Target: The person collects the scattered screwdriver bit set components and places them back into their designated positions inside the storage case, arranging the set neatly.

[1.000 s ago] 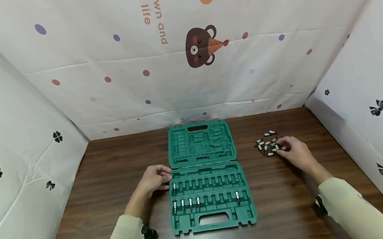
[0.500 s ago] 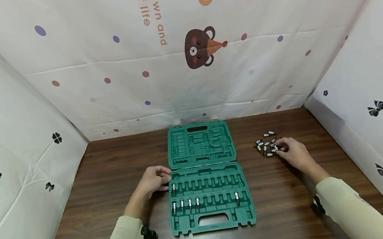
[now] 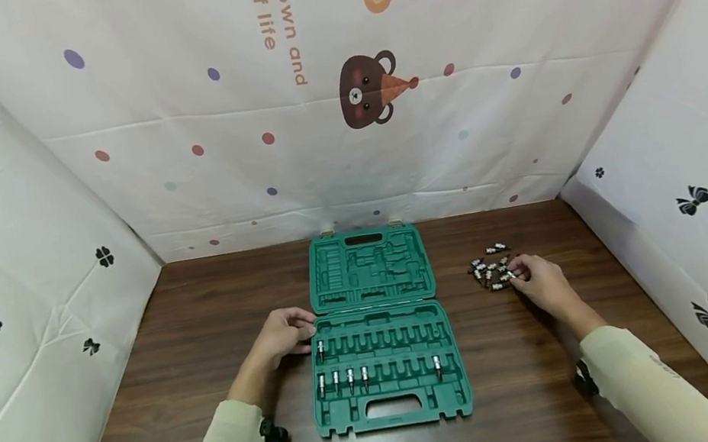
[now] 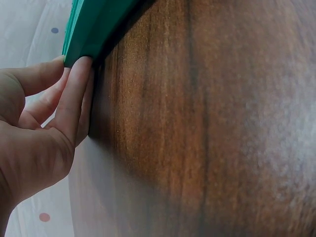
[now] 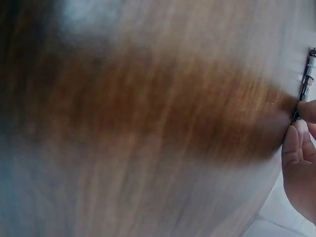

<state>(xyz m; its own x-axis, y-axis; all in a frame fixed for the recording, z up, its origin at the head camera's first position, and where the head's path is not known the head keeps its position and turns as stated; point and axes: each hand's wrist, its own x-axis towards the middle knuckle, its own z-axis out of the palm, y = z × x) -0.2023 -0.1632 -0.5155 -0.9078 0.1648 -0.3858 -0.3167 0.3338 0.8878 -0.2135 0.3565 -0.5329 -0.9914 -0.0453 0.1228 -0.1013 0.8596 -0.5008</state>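
Observation:
A green plastic socket case (image 3: 392,400) lies open flat on the table, its lid half toward the back wall. Several silver bit sockets (image 3: 365,378) stand in its slots: one in the upper row, the others in the lower row. My left hand (image 3: 284,332) holds the case's left edge near the hinge; in the left wrist view, thumb and fingers (image 4: 79,81) meet at its green corner. To the right of the case is a loose pile of bit sockets (image 3: 489,275). At the pile's right side my right hand (image 3: 543,285) pinches a bit socket (image 5: 308,74) between thumb and fingertips.
A brown wooden table (image 3: 213,297) runs back to a printed white cloth wall (image 3: 236,178). Cloth walls also rise at the left and right. A dark wrist camera (image 3: 275,436) sits on the left sleeve, another (image 3: 585,379) on the right.
My right fingertips shift slightly on the bit socket at the pile's edge. The left hand stays on the case. The whole head view drifts very slightly.

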